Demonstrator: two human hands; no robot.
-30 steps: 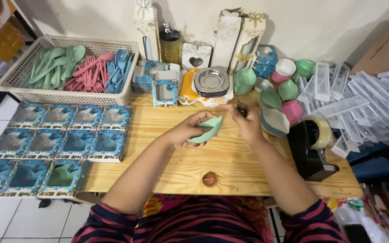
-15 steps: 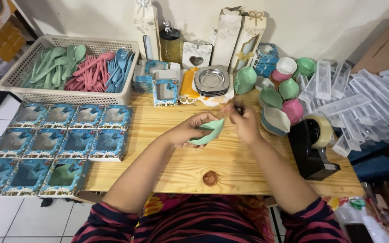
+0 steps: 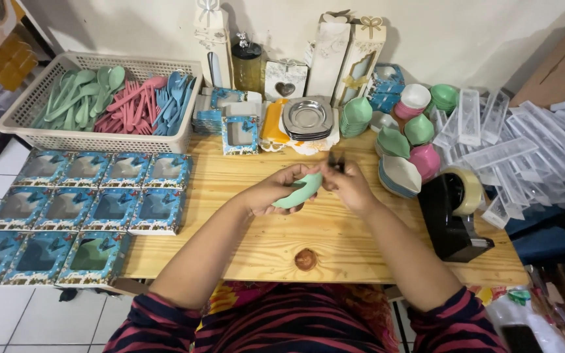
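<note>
Head view, green leaf-shaped dish (image 3: pixel 299 191) held between both hands, left (image 3: pixel 271 191), right (image 3: pixel 350 186) pinching its tip

Dish: pale green leaf-shaped dish (image 3: pixel 299 191), tilted on edge (hollow partly hidden), in my fingers.
Place: above the wooden table (image 3: pixel 243 245), centre.

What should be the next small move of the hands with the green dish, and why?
Probably the right hand should bring the small dark thing in its fingertips down onto the green leaf-shaped dish. The left hand has the dish in its grip, tilted above the wooden table, and the dark thing sits just above the dish's upper end. What that thing is cannot be told.
</note>
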